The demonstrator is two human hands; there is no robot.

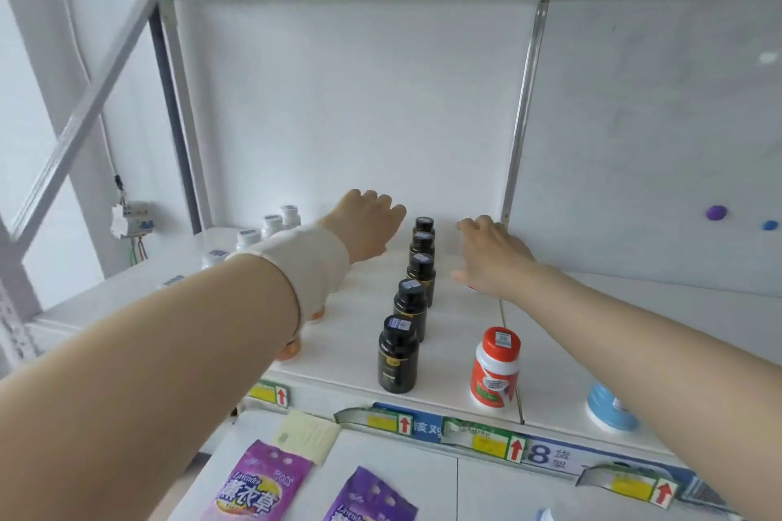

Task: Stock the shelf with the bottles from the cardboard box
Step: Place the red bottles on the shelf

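Here, on the white metal shelf (448, 351), the left hand (368, 226) and the right hand (493, 252) flank a row of black plastic bottles (421, 277). Their fingers curve downward, the right perhaps over something red; I cannot tell whether either grips anything. A red-and-white plastic bottle (495, 368) stands near the front.

Five black bottles (412, 300) with dark caps stand upright in single file, front to back, on the white shelf (457, 334). A row of white bottles (271, 224) stands at the left. One red-capped white bottle (495, 368) stands near the front edge, right of the file.
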